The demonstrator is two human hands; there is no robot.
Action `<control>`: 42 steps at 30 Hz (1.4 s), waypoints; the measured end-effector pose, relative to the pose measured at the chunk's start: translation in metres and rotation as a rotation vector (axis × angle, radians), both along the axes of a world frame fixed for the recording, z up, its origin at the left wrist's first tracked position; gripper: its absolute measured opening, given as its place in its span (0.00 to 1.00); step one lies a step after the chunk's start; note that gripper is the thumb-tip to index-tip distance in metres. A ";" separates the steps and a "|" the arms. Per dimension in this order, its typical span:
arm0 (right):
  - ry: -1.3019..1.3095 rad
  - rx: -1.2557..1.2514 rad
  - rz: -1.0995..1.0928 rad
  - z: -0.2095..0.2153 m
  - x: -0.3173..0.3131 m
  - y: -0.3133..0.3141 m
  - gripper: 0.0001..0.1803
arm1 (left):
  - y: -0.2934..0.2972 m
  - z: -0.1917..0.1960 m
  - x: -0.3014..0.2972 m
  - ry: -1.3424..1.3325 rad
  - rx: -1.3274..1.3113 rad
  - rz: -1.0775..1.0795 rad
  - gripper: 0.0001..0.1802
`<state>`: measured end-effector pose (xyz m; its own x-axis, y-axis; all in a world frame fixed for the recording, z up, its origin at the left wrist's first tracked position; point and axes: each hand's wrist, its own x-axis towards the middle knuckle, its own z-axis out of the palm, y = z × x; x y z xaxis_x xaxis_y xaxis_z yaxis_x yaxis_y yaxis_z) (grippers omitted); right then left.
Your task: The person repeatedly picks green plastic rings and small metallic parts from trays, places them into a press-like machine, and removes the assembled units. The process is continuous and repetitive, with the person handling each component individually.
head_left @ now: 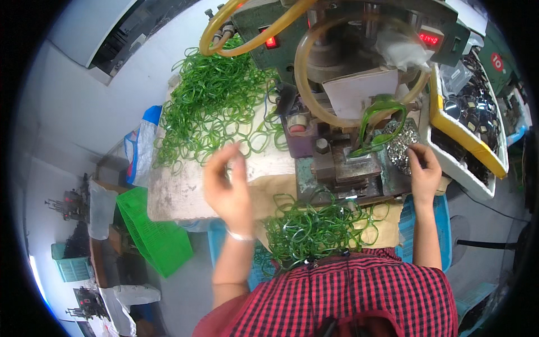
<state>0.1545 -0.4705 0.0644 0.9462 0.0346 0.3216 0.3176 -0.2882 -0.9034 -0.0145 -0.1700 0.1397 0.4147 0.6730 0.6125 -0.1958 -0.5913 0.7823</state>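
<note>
Your left hand [227, 188] is raised above the surface [174, 194], its fingers [238, 163] loosely curled and blurred. I cannot tell whether a ring is pinched between them. Just beyond those fingertips lies the large heap of green rings [216, 109], far too many to count, tangled in one spread. Pick a single loop from the near edge of that heap rather than digging in, so you do not drag a tangle along.

To the right of your left hand, near your body, a second pile of green rings [314, 227] lies in your lap, again uncountable.

Further right stands one press machine [342, 73], with two red displays and two yellowish hoses. A small bunch of green rings [376, 121] hangs at its head, above the metal die block [351, 168].

Your right hand [424, 171] rests at the die's right edge, fingers bent down onto a cluster of small shiny metal pieces [401, 143]. It appears to be touching them rather than gripping any one. Keep those fingers off the die block while the head is loaded.

Beyond that hand sits one white tray with a yellow rim [477, 151], filled with dark parts.
</note>
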 end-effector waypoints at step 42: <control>0.322 0.662 0.451 0.067 -0.039 0.091 0.26 | -0.031 0.046 0.052 -0.449 -0.093 -0.526 0.04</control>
